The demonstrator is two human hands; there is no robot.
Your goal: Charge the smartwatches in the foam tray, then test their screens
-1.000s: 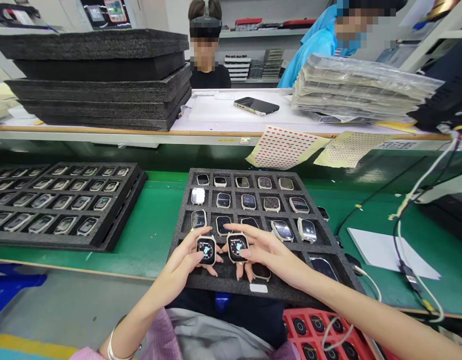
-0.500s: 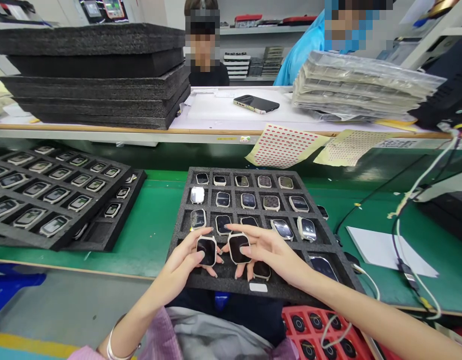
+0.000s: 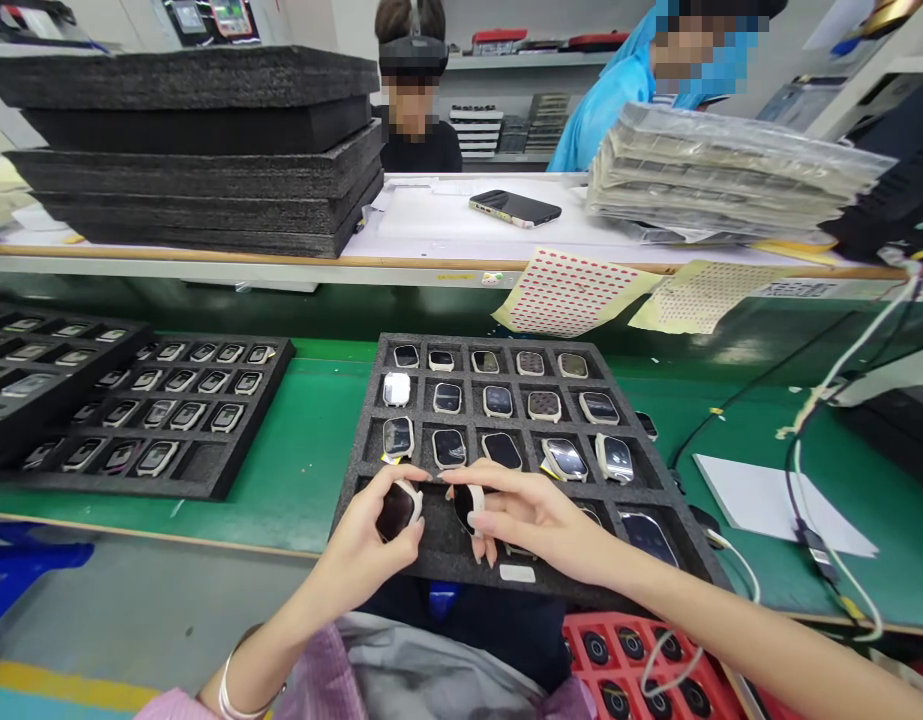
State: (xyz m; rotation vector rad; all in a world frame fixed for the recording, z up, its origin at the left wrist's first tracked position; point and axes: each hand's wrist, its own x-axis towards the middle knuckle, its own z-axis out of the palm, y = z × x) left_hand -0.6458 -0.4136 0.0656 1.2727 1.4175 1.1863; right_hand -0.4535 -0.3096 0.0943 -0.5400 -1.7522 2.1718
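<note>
In the head view, the left hand (image 3: 367, 545) has its grip closed on a watch (image 3: 397, 510). The watch is tilted, and its dark face shows past the fingers. The right hand (image 3: 536, 515) has its grip closed on a second watch (image 3: 467, 508) and pinches it by the edge. This watch is turned so far that it is hard to see its face, and the fingers hide part of it. Both watches are held just above the low row of a black foam tray (image 3: 461, 342).

More watches (image 3: 498, 402) sit in the tray's small pockets. A white one (image 3: 396, 389) is in the second row. The tray lies on a green tabletop (image 3: 303, 510). Another foam tray (image 3: 206, 487) full of watches is to the left, and a third is cut off by the edge of the view.

A red tray (image 3: 626, 650) is cut off at the bottom. Across the shelf are a tall stack of foam trays (image 3: 191, 150), a phone (image 3: 515, 208), and a pile of plastic packs (image 3: 738, 170). Two people stand beyond: one in a dark top (image 3: 420, 145), one in a blue coat (image 3: 618, 110).
</note>
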